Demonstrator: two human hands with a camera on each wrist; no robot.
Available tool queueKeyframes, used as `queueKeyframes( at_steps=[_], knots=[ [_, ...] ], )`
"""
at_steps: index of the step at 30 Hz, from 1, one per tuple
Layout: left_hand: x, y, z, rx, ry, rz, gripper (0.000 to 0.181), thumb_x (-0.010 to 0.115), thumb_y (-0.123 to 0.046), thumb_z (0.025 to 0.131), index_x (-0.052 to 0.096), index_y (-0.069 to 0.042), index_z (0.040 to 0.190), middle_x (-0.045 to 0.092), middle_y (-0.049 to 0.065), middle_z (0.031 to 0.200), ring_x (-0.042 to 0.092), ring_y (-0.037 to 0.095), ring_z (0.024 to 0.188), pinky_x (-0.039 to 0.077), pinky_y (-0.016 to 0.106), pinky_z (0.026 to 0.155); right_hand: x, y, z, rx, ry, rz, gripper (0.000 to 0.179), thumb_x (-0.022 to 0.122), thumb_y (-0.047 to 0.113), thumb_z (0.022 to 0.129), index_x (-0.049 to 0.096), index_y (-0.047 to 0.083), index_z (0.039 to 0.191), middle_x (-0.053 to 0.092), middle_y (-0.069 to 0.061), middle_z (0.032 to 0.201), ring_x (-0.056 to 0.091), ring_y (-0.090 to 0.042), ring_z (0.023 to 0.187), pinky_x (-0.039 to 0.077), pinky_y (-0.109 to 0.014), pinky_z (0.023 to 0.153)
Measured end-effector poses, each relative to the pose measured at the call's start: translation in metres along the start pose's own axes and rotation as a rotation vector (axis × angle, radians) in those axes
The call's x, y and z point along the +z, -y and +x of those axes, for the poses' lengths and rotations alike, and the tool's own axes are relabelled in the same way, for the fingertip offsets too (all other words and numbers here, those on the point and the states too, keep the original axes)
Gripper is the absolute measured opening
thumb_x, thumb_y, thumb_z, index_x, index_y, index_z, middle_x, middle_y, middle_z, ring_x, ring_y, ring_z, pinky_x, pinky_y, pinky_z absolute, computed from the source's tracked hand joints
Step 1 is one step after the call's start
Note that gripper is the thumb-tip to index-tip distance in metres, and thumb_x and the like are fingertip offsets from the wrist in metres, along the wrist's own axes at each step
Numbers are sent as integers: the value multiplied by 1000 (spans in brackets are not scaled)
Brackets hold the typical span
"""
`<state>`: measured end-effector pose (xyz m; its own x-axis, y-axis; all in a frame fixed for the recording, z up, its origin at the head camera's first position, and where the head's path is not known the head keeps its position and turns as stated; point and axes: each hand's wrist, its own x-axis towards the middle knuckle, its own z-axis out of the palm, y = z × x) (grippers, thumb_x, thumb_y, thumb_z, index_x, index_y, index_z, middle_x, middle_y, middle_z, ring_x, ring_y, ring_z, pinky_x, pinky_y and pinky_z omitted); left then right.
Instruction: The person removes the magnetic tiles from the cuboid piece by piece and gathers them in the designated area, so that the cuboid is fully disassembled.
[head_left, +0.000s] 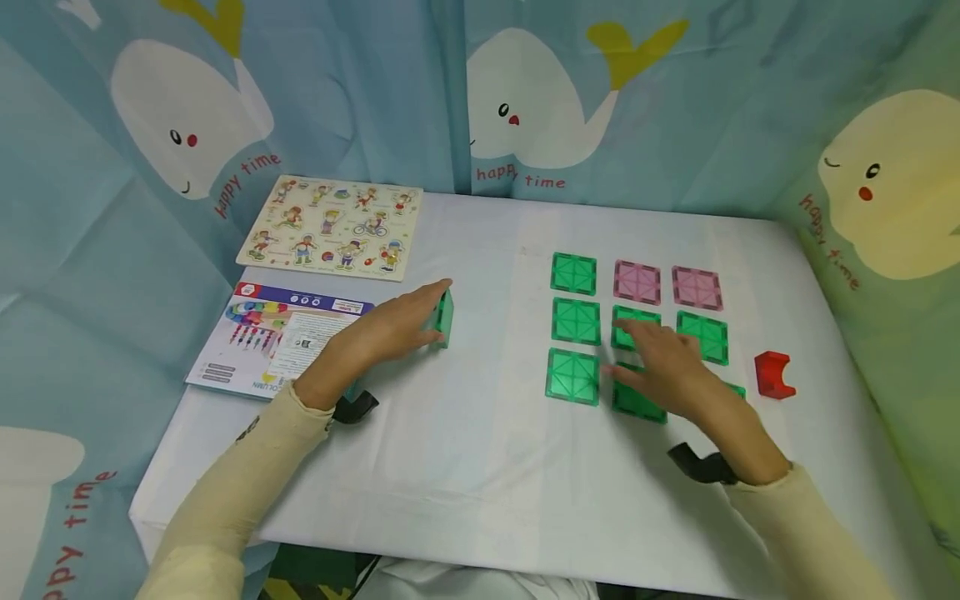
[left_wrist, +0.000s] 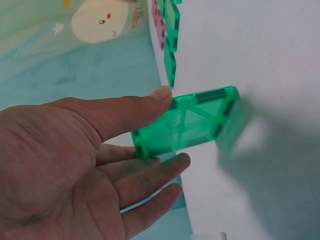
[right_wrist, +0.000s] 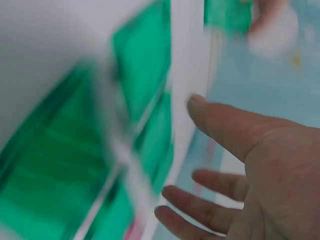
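Observation:
On the left half of the table, my left hand (head_left: 382,325) pinches green magnetic tiles (head_left: 446,319) that stand on edge. The left wrist view shows the thumb along one edge of a see-through green tile (left_wrist: 192,120) and the fingers at the opposite side; how many are joined is unclear. My right hand (head_left: 667,367) hovers over flat green square tiles (head_left: 572,377) set out in rows, its fingers spread and holding nothing. It partly hides some of them. Two pink tiles (head_left: 637,282) lie in the far row. In the right wrist view the nearby green tiles (right_wrist: 55,165) are blurred.
A red notched block (head_left: 772,374) lies right of the tiles. At the back left is a picture board (head_left: 330,229) with small figures, and before it a printed box or booklet (head_left: 262,342). Whale-print curtains (head_left: 405,100) hang around the white table (head_left: 420,483).

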<state>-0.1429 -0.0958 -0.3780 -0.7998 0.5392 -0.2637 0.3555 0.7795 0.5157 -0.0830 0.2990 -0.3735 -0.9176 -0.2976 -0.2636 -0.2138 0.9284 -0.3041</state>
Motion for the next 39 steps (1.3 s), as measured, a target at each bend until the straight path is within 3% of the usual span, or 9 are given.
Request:
queueKeyframes(
  at_steps=[4, 9, 13, 18, 24, 28, 33, 39],
  knots=[
    [-1, 1, 1, -5, 0, -8, 87, 70, -24, 104, 16, -4, 169, 24, 16, 174, 26, 31, 160, 24, 46, 130, 17, 58, 42, -74, 56, -56, 88, 69, 48, 102, 24, 8, 167, 42, -26, 161, 37, -48, 149, 27, -73, 113],
    [0, 4, 2, -5, -10, 7, 87, 71, -25, 104, 17, -3, 169, 25, 16, 174, 28, 31, 160, 26, 46, 130, 40, 112, 86, -162, 69, -143, 104, 69, 59, 98, 12, 9, 170, 38, -19, 167, 37, -39, 153, 29, -67, 118],
    [-1, 4, 1, -1, -12, 18, 88, 72, -24, 103, 17, -1, 168, 27, 18, 173, 30, 33, 159, 28, 47, 129, 53, 139, 113, -207, 95, -111, 113, 69, 62, 96, 3, 7, 170, 30, -17, 171, 33, -35, 156, 28, -63, 121],
    [-3, 7, -3, 6, -18, 15, 88, 73, -20, 102, 18, 0, 168, 30, 19, 171, 35, 34, 156, 30, 48, 128, 64, 159, 132, -235, 106, -65, 115, 72, 58, 96, 0, 6, 170, 35, -17, 169, 35, -31, 155, 24, -64, 123],
    [-4, 10, -5, 16, -21, 0, 88, 73, -18, 102, 17, 3, 167, 31, 21, 171, 35, 35, 156, 30, 48, 128, 67, 169, 139, -237, 67, -74, 98, 74, 47, 98, 17, 5, 165, 42, -16, 162, 41, -31, 150, 27, -64, 121],
    [-3, 10, -6, 23, -18, 5, 89, 74, -22, 102, 18, 3, 167, 32, 22, 170, 36, 36, 155, 31, 49, 127, 62, 165, 138, -236, 89, -48, 92, 78, 43, 97, 26, 5, 162, 45, -17, 156, 45, -32, 146, 28, -63, 121],
    [-2, 11, -10, 26, -12, -8, 89, 74, -26, 102, 20, 0, 167, 34, 19, 169, 38, 36, 155, 33, 51, 126, 44, 147, 128, -248, 127, 40, 92, 82, 38, 95, 30, 7, 163, 43, -19, 153, 44, -36, 140, 34, -58, 116],
    [-1, 10, -16, 18, -10, 5, 85, 72, -30, 103, 24, -4, 168, 31, 15, 172, 31, 32, 159, 28, 49, 129, 30, 112, 102, -297, 50, 148, 89, 85, 34, 92, 37, 10, 163, 42, -19, 148, 46, -34, 127, 46, -52, 102]
  ],
)
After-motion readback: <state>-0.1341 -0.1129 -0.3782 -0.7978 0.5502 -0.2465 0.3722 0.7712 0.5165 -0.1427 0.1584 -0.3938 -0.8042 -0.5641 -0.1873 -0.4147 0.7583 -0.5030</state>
